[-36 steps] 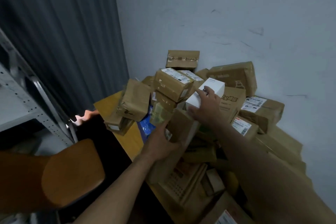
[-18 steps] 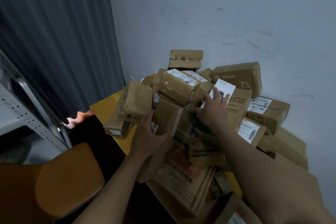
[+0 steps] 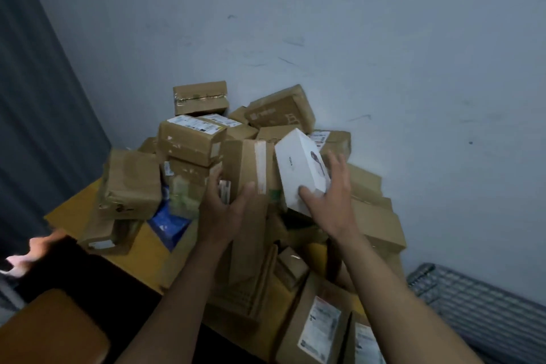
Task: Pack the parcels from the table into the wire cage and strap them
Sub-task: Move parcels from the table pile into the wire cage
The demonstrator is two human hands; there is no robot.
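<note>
From where I stand, the job looks barely begun. On the left, the table [image 3: 71, 213] shows only a strip of bare top. The rest is buried under a pile [image 3: 189, 142] of parcels heaped against the far wall, and more of them spill toward the near edge.

In the middle, the left hand [image 3: 224, 207] grips a tall brown box [image 3: 245, 162] that stands on end in the heap. The thumb lies across its front and the fingers curl round its left side. Just to the right, the right hand [image 3: 331, 204] holds a white box [image 3: 298, 165], tilted and raised off the pile. The thumb is on its near face and the fingers are spread behind its right side. My guess is that these two are the next to go.

At the near right, low down, a corner of the cage [image 3: 478, 316] shows, well apart from both hands. So little of it is in sight that I can't say whether any parcels are inside. No strap is to be seen. Nearly all the packing, and the strapping after it, seems left to do.
</note>
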